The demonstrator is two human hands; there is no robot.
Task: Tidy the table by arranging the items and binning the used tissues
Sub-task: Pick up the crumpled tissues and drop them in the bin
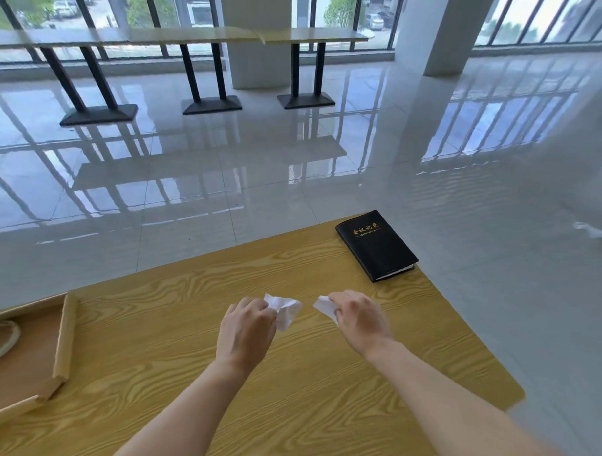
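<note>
While notebook [377, 247] reads 会议记录 in gold, left fingers [256, 306] pinch tissue [285, 311], right fingers [339, 299] pinch second tissue [325, 306].

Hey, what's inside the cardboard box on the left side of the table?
Inside the cardboard box lies one pale ring, probably a tape roll, on its floor. The box's left part runs out of frame, so anything there is unseen.

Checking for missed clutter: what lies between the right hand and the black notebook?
Nothing: head view shows bare table between right hand and black notebook.
</note>
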